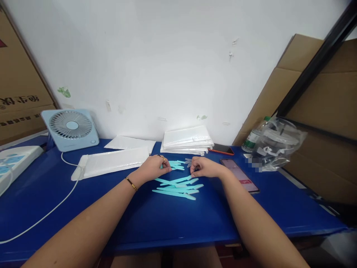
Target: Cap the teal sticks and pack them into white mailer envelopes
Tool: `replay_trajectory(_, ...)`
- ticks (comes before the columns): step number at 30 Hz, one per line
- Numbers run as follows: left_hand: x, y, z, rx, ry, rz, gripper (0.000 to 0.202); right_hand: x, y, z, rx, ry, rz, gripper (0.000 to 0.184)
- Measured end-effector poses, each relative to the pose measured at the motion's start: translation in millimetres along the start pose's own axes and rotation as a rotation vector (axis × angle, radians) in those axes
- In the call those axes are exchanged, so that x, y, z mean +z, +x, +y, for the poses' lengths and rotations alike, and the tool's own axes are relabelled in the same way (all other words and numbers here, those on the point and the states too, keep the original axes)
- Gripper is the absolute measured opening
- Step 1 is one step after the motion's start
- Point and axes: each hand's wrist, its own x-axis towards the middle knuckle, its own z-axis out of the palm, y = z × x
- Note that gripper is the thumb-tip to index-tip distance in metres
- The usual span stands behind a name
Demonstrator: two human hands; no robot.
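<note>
Several turquoise eyebrow razors [174,193] lie fanned in a loose row on the blue table, their pale blade ends toward the right. Behind them is a smaller group of turquoise razors [176,163], partly hidden by my left hand [157,167]. That hand is closed, thumb and fingertips pinched beside the group; what it holds, if anything, is hidden. My right hand [205,167] pinches the blade end of the rearmost razor in the front row. Close by its fingertips lie a few greyish pieces [188,162], too small to make out.
White padded mailers [186,139] are stacked by the wall, with another long mailer [111,162] at left. A blue fan [71,128] trails a white cable. Right stand a phone [241,176], an orange-edged phone [223,149], a bottle [252,137] and a bagged cup [275,145].
</note>
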Motion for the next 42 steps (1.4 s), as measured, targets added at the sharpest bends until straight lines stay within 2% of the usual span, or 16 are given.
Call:
replay_trajectory(5,7.2,0.1,9.3,0.083,0.001,-0.1,0.033,1.2,2.8,1.7,-0.031,-0.016,-0.04,0.014)
replay_trajectory(12,11.4,2.5,11.6,0.048,0.003,-0.156,0.044,-2.7,-0.2,-6.0,-0.02,0.011,0.024,0.011)
replay_trajectory(16,5.7,5.6,4.8,0.035,0.061,-0.089,0.036,-7.1,-1.8,2.2,-0.013,-0.005,0.108,0.01)
replay_trajectory(21,-2.7,8.3,-14.3,-0.085,0.182,0.014,0.031,-14.0,-4.2,16.3,0.104,-0.081,0.266,0.015)
replay_trajectory(23,-3.3,8.1,-15.3,-0.095,0.164,0.04,0.029,-16.6,-6.8,12.5,0.093,-0.078,0.242,0.018)
replay_trajectory(25,-2.5,7.1,-10.3,-0.07,0.107,0.025,0.03,-17.7,-9.2,4.2,0.05,-0.049,0.138,0.02)
replay_trajectory(28,-0.3,4.6,3.6,-0.003,0.012,-0.093,0.032,-14.8,-9.2,-8.0,0.005,-0.042,-0.053,0.019)
replay_trajectory(31,1.5,2.6,14.5,0.042,-0.025,-0.213,0.034,-9.1,-4.9,-11.5,0.0,-0.06,-0.135,0.013)
replay_trajectory(33,2.3,2.3,16.2,0.073,-0.014,-0.242,0.036,-7.1,-2.6,-8.9,-0.017,-0.063,-0.113,0.011)
replay_trajectory(36,3.3,3.5,11.9,0.113,0.04,-0.221,0.038,-8.7,-2.9,-2.1,-0.026,-0.079,-0.023,0.011)
replay_trajectory(42,2.0,6.7,1.3,0.035,0.003,-0.118,0.044,-16.0,-7.7,2.9,-0.003,-0.073,0.073,0.008)
